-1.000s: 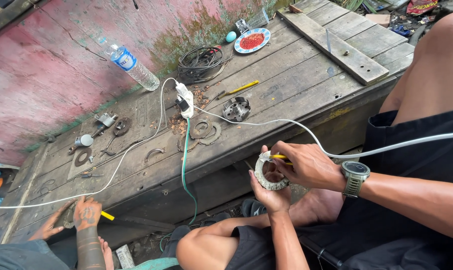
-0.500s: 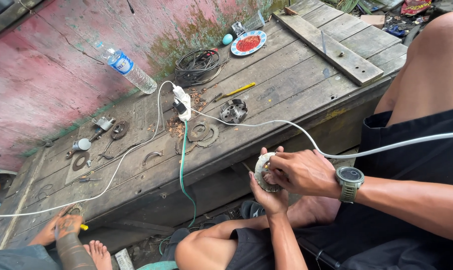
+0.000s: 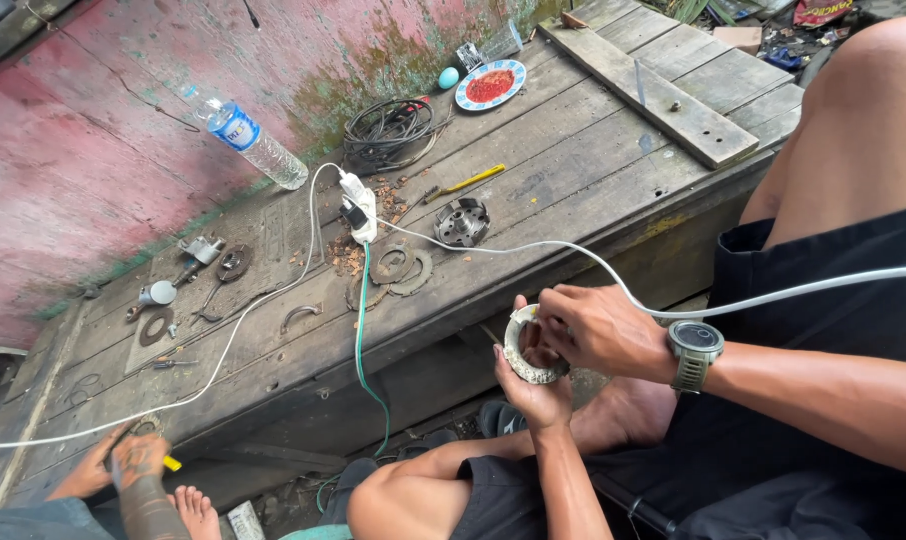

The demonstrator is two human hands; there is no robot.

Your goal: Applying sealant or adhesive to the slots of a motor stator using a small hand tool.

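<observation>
Ring [image 3: 526, 350]: pale, crusted, round part, held in front of the person's lap, just below the edge of the plank bench [image 3: 573, 180]. Left hand [image 3: 533, 385] cups it from underneath, fingers curled up around its lower rim. Right hand [image 3: 598, 330] lies over its right side from above, fingers bent and pressed onto the rim; watch [image 3: 695, 352] on that wrist. Whether the right hand also pinches a tool cannot be told; the fingers hide it. The ring stands roughly on edge, open face turned left and up toward the camera, so its axis runs crosswise between the two hands. Both hands touch it; the left carries the weight, the right works on top.

White cable [image 3: 593, 262] runs from the power strip [image 3: 358, 205] on the bench, past the right hand, off to the right.

Against the earlier frames: a yellow handle showed at the right hand a second ago, none shows now. The right hand has closed further over the ring. At lower left, another person's hand [image 3: 138, 455] has shifted little, gripping a yellow-tipped tool [image 3: 171, 463].
</observation>
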